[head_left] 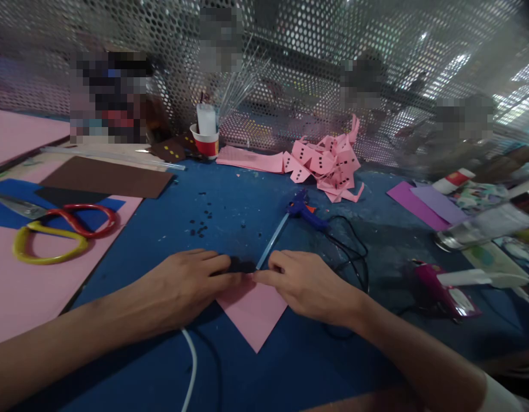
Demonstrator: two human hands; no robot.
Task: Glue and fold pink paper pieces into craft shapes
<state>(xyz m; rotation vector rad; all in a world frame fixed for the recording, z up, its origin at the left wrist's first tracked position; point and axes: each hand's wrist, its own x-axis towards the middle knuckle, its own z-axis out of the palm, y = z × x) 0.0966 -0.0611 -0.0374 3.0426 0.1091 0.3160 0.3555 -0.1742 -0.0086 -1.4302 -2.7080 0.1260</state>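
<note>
A piece of pink paper (256,320) lies on the blue table, one corner pointing toward me. My left hand (191,283) and my right hand (310,280) meet at its far edge, fingers curled and pinching it there. The fingers cover most of that edge, so its fold cannot be made out. Just beyond my right hand is a blue glue gun (305,209), with a clear glue stick (273,240) reaching from it toward my fingertips. Several tiny black paper squares (200,223) are scattered beyond my left hand.
Scissors (69,229) with red and yellow handles rest on pink sheets at left. Folded pink paper pieces (324,163) are heaped at the back, beside a cup (205,140). A black cable (359,252) and a magenta device (447,292) lie at right.
</note>
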